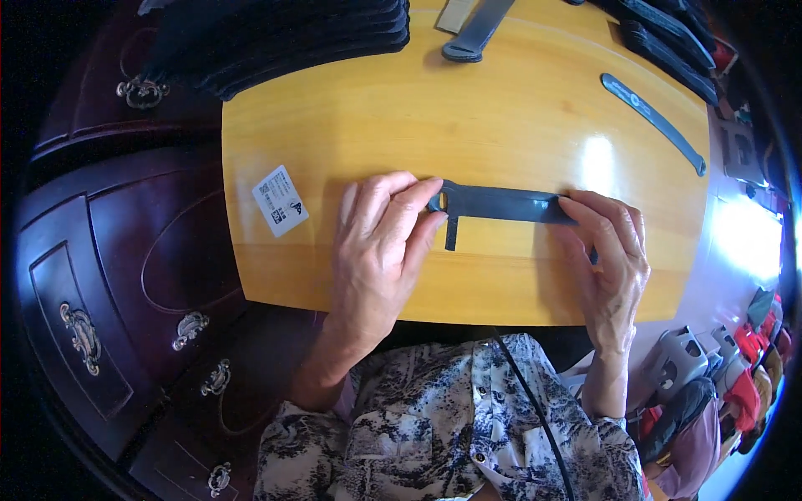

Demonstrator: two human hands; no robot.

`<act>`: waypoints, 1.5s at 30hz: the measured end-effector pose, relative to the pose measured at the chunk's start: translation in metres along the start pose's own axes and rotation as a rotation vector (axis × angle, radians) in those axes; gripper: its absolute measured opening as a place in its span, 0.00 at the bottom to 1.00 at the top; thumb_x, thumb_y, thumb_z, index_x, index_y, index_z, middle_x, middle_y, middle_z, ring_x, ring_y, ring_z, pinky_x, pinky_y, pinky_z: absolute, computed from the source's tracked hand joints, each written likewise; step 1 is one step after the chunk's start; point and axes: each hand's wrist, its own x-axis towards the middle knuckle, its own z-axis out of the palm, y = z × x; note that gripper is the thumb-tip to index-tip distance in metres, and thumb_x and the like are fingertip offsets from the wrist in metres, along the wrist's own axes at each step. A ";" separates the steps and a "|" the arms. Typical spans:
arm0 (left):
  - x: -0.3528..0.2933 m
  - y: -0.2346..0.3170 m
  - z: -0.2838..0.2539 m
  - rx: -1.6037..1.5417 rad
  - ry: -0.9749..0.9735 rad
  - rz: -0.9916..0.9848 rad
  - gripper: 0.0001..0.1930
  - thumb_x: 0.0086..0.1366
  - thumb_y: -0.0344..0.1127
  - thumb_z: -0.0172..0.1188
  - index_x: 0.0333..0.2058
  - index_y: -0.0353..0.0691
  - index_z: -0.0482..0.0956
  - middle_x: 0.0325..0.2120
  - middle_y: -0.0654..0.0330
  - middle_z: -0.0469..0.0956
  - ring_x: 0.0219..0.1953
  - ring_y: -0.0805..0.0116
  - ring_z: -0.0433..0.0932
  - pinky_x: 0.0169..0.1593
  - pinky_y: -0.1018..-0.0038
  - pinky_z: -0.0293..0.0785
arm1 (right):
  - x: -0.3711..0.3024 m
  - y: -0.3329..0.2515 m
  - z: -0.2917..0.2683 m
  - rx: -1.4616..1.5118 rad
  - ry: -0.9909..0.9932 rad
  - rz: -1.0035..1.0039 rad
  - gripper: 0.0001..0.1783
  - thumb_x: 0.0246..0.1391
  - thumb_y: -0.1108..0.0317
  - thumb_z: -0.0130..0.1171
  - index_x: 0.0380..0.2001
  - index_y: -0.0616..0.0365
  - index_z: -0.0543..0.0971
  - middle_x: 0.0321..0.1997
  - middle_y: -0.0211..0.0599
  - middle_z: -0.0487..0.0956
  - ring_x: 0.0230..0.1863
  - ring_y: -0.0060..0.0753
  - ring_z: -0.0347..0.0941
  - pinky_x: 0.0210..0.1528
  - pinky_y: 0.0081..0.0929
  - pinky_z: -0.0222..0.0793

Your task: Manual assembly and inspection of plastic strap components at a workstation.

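Note:
A flat dark grey strap (pixel 501 203) stretches left to right between my hands, just above or on the yellow wooden table (pixel 376 134). My left hand (pixel 378 230) pinches its left end between thumb and index finger, at a small ring-like loop. From that end a short, narrow black tab (pixel 452 235) hangs toward me. My right hand (pixel 614 242) grips the strap's right end, thumb beneath and fingers on top. Part of that end is hidden by the fingers.
A tall stack of black pieces (pixel 317 42) covers the far left corner. Another dark strap (pixel 478 37) lies at the far edge, a curved strap (pixel 656 123) at right. A white printed card (pixel 281 201) rests at left. Dark drawers (pixel 92 326) flank the table; grey stools (pixel 678 363) stand at right.

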 end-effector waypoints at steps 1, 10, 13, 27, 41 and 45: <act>0.002 0.001 0.000 -0.002 -0.004 -0.004 0.17 0.53 0.26 0.67 0.44 0.38 0.79 0.39 0.57 0.73 0.41 0.57 0.72 0.44 0.65 0.71 | 0.000 0.000 0.000 -0.001 -0.004 0.024 0.17 0.43 0.77 0.66 0.40 0.57 0.81 0.44 0.37 0.79 0.45 0.44 0.73 0.47 0.35 0.71; -0.001 -0.003 0.002 -0.028 0.036 -0.004 0.16 0.49 0.25 0.70 0.39 0.38 0.81 0.34 0.59 0.75 0.36 0.60 0.73 0.39 0.67 0.71 | 0.003 0.000 0.000 -0.031 -0.013 0.052 0.15 0.43 0.77 0.66 0.38 0.56 0.82 0.43 0.37 0.79 0.45 0.41 0.73 0.46 0.34 0.71; -0.002 -0.004 0.003 -0.050 0.045 0.000 0.15 0.49 0.25 0.70 0.38 0.38 0.81 0.34 0.60 0.75 0.35 0.60 0.73 0.39 0.68 0.70 | 0.004 0.000 0.000 -0.025 -0.019 0.066 0.15 0.42 0.76 0.67 0.38 0.55 0.83 0.43 0.37 0.78 0.44 0.40 0.73 0.45 0.33 0.72; 0.000 -0.004 0.001 -0.138 -0.013 -0.085 0.11 0.50 0.25 0.69 0.33 0.39 0.80 0.32 0.61 0.76 0.33 0.63 0.73 0.38 0.69 0.65 | 0.005 0.000 0.004 -0.033 -0.004 0.141 0.17 0.37 0.75 0.70 0.35 0.50 0.84 0.36 0.34 0.76 0.40 0.36 0.72 0.39 0.31 0.71; 0.001 -0.003 0.000 -0.132 -0.040 -0.139 0.15 0.51 0.26 0.69 0.38 0.38 0.79 0.32 0.58 0.74 0.34 0.61 0.74 0.39 0.68 0.68 | 0.005 0.000 0.000 -0.054 -0.025 0.115 0.17 0.38 0.75 0.70 0.36 0.50 0.84 0.37 0.35 0.76 0.40 0.36 0.72 0.40 0.31 0.71; -0.002 -0.005 0.000 -0.137 -0.019 -0.111 0.13 0.50 0.25 0.69 0.37 0.37 0.79 0.32 0.59 0.74 0.34 0.61 0.73 0.38 0.68 0.68 | 0.007 -0.004 0.002 -0.068 -0.022 0.094 0.16 0.38 0.75 0.70 0.35 0.51 0.83 0.37 0.36 0.77 0.41 0.38 0.73 0.41 0.32 0.71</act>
